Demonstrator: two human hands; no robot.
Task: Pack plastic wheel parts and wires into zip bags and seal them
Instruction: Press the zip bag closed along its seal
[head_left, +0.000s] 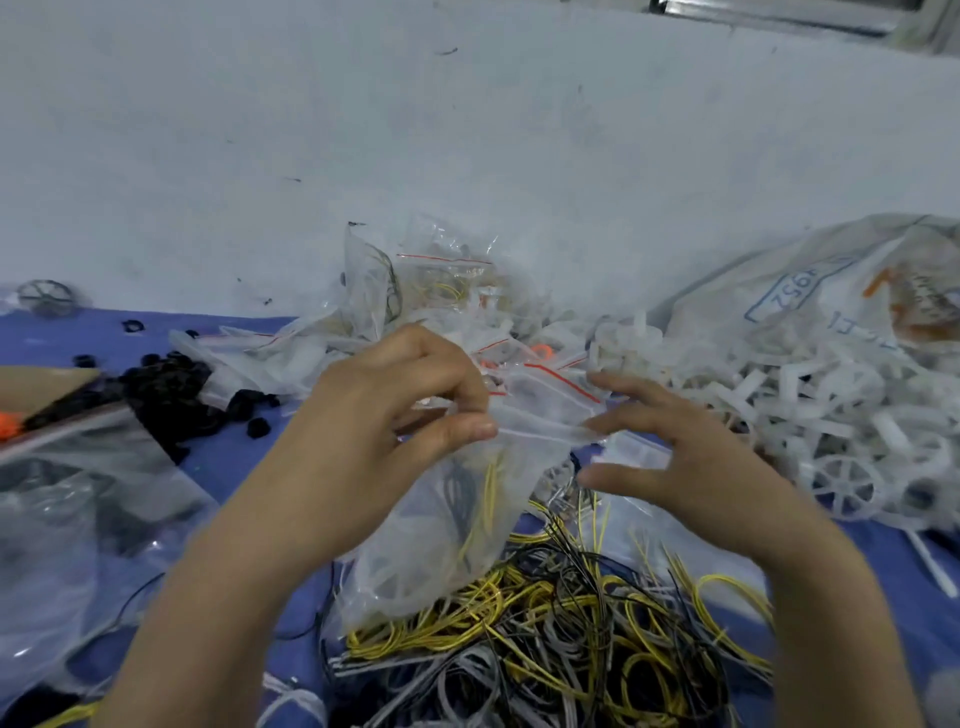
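Our left hand has its grip pinched on the zip bag at the nine o'clock end of its seal; the seal runs toward three o'clock, where our right hand, fingers spread apart, just meets it above the wires

light: dim, cool, even | shadows: faint | blur: soft throughout | edges: wide-angle bowing
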